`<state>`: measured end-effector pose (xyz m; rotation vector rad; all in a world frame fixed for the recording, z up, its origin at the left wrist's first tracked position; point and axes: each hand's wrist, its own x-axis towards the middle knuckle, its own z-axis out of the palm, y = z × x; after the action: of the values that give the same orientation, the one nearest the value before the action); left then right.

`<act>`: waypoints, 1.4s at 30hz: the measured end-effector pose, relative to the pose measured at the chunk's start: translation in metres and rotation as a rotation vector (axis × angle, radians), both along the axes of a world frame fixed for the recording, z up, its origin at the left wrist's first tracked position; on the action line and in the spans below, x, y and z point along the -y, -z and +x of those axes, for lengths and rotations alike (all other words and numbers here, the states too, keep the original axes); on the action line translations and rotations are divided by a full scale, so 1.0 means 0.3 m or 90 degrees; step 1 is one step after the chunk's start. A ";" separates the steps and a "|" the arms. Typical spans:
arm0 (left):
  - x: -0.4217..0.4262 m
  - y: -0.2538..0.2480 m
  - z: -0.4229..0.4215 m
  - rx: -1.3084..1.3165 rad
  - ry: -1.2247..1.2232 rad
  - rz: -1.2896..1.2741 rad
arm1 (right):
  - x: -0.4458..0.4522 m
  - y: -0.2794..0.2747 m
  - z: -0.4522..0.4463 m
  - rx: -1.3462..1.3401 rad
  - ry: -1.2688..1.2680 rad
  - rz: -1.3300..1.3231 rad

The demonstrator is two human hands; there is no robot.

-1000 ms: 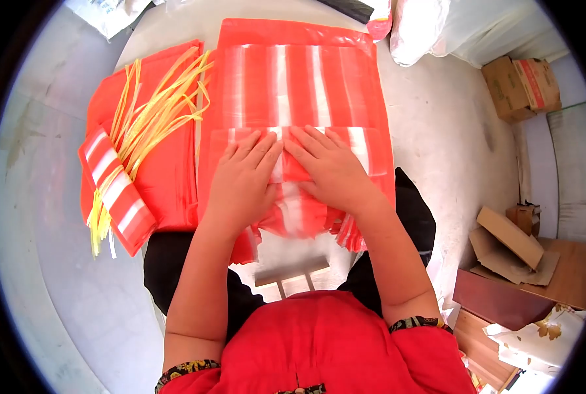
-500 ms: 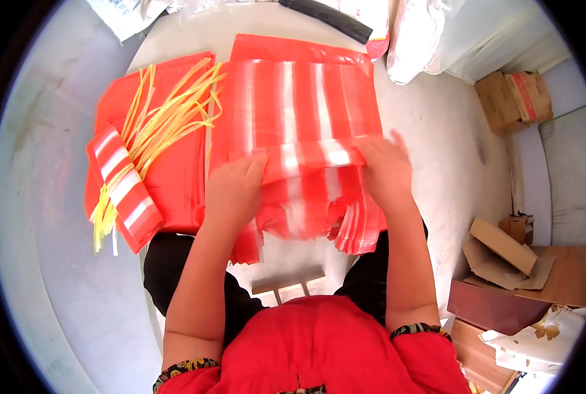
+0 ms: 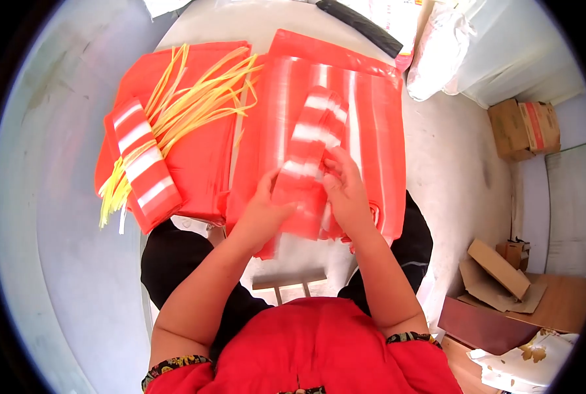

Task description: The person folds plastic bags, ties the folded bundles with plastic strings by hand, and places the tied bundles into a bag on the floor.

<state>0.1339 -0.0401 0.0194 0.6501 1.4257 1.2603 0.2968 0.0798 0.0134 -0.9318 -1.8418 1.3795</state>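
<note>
Between my two hands is a folded bundle of red-and-white striped plastic bags (image 3: 314, 134), slightly blurred, its long side pointing away from me. My left hand (image 3: 264, 211) grips its near left side. On the right edge, my right hand (image 3: 347, 192) has its fingers bent around the plastic; part of the grip is hidden. Beneath lies a stack of flat red plastic bags (image 3: 378, 118) with pale stripes. To the left, a rolled striped bag bundle (image 3: 137, 154) rests with loose yellow ties (image 3: 197, 98) on another red stack (image 3: 204, 177).
A black roll (image 3: 362, 26) and a clear plastic-wrapped package (image 3: 440, 49) are at the far side. Cardboard boxes (image 3: 522, 128) stand on the right, and an opened carton (image 3: 496, 279) lies nearer. My legs are under the table's near edge.
The striped bags were a wide folded strip across the stack; now they form a narrow bundle turned lengthwise. My hands have come closer together, and the view has shifted slightly.
</note>
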 end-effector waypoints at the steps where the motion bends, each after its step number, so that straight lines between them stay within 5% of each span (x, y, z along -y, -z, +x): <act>1: 0.000 0.016 -0.001 -0.059 0.015 0.043 | -0.012 -0.016 -0.008 -0.026 0.019 -0.095; 4: 0.008 -0.024 -0.003 0.038 0.024 0.042 | -0.043 -0.112 -0.032 0.012 0.006 -0.217; 11: 0.014 -0.057 0.012 -0.044 0.066 -0.053 | -0.071 -0.103 -0.158 0.057 -0.022 -0.199; 14: 0.016 -0.049 0.006 -0.092 0.111 -0.041 | -0.110 -0.019 -0.198 -0.051 -0.010 -0.133; 19: 0.012 -0.045 0.007 -0.109 0.110 -0.022 | -0.095 -0.101 -0.245 -0.134 0.070 -0.269; 22: 0.018 -0.012 0.017 -0.117 0.101 0.011 | -0.096 -0.112 -0.232 -0.007 0.074 -0.001; 24: 0.020 -0.018 0.014 -0.089 0.106 -0.013 | -0.130 -0.084 -0.183 0.216 -0.022 0.429; 27: 0.008 -0.024 0.014 -0.107 0.107 -0.041 | -0.113 -0.063 -0.182 0.320 -0.245 0.488; 34: 0.013 -0.018 0.012 -0.103 0.111 -0.024 | -0.236 0.043 -0.217 0.476 -0.193 0.465; 42: 0.020 0.040 0.020 -0.125 0.109 0.027 | -0.373 0.050 -0.279 0.471 -0.134 0.406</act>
<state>0.1398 -0.0462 0.0074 0.9268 1.4714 1.1188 0.2130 0.1918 -0.0017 -0.9768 -2.7580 0.4572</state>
